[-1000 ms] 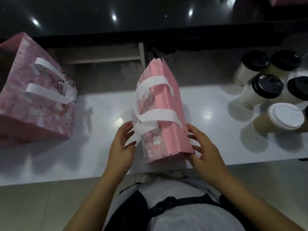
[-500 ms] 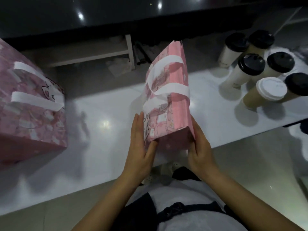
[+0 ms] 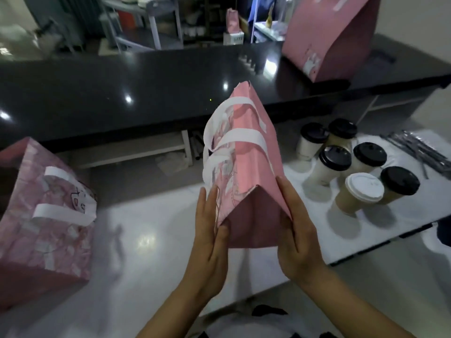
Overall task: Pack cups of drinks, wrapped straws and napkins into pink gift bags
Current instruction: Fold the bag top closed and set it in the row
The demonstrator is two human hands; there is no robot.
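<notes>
On the white table (image 3: 151,240), the left hand (image 3: 210,242) and right hand (image 3: 296,237) press flat-fingered against the sides of a pink bag (image 3: 244,172), cups (image 3: 351,172) nearby.

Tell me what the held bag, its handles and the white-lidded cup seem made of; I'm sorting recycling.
Pink bag: coated paper, probably, with sharp creases and a slight sheen. Handles: flat white strips, paper or ribbon, unclear. White-lidded cup: matte tan paper-like wall, smooth moulded lid, likely plastic.

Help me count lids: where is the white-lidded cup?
In the head view it's on the right, the white-lidded cup at the near edge of the cup cluster, beside a black-lidded cup.
</notes>
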